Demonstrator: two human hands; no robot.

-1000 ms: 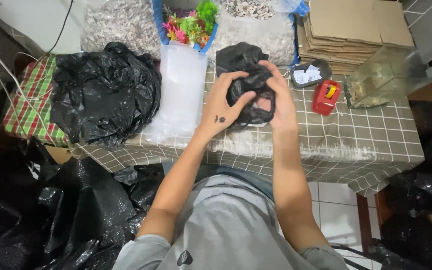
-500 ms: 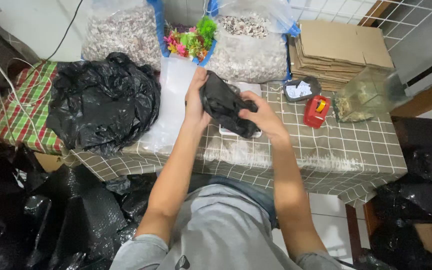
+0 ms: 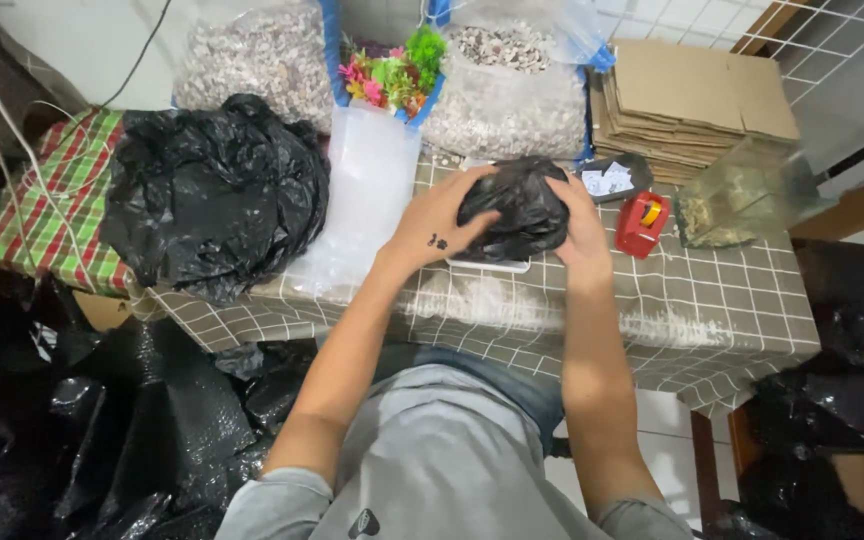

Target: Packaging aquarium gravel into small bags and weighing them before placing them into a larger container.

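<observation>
Seated at a tabletop (image 3: 712,320) under a brown checked cloth, near edge running across just beyond the lap, right corner dropping off beside dark bags on the floor. Left hand (image 3: 439,225) curled over the left flank of a small black plastic bundle (image 3: 514,210), fingers bent and pressed into the film; right hand (image 3: 580,228) wrapped against its right flank, fingers likewise closed on it. Held between both hands, above a white flat slab (image 3: 487,265) lying on the cloth, whether resting on it or just clear of it cannot be told. Roughly rounded and crumpled, a little wider than tall, long axis running left to right across the tabletop; no clear front or mouth visible. Crowded on most sides: a clear plastic bag (image 3: 362,200) just to the left, a large black bag (image 3: 212,190) beyond it, two sacks of pebbles (image 3: 507,100) and bright plastic plants (image 3: 397,70) behind. To the right, a red tape dispenser (image 3: 642,225) near the right hand, a small dark tray (image 3: 612,178) behind it, a glass tank (image 3: 742,195) and a stack of flat cardboard (image 3: 692,100) further off. Bare cloth mostly toward the near edge and the right front corner.
</observation>
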